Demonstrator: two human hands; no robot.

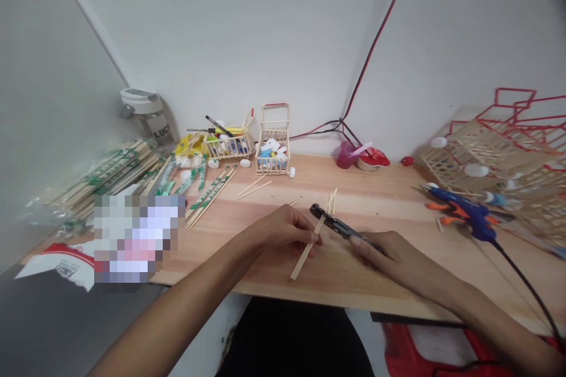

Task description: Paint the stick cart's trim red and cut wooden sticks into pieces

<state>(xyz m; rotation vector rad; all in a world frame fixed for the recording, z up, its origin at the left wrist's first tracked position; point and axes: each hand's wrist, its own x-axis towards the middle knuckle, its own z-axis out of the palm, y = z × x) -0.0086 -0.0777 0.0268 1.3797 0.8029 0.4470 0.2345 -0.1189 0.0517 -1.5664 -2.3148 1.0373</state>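
Note:
Near the front of the wooden table, my left hand (295, 231) pinches a pair of light wooden chopsticks (305, 257) that slant toward me. My right hand (385, 252) is wrapped round a dark pliers-like tool (341, 226), whose head lies across the upper part of the sticks. Whether its jaws are closed on the wood is too small to tell. Just beyond the tool, short stick ends (333, 201) show. A few thin sticks (253, 187) lie loose farther back.
At the right, a blue glue gun (464, 211) with a trailing cord lies before stacked stick-built carts (495, 153). Two small carts (273, 156) (229, 142) hold bottle caps and pens at the back. Left are bagged chopsticks (106, 174), a bottle (148, 115) and a blurred-out object (141, 241).

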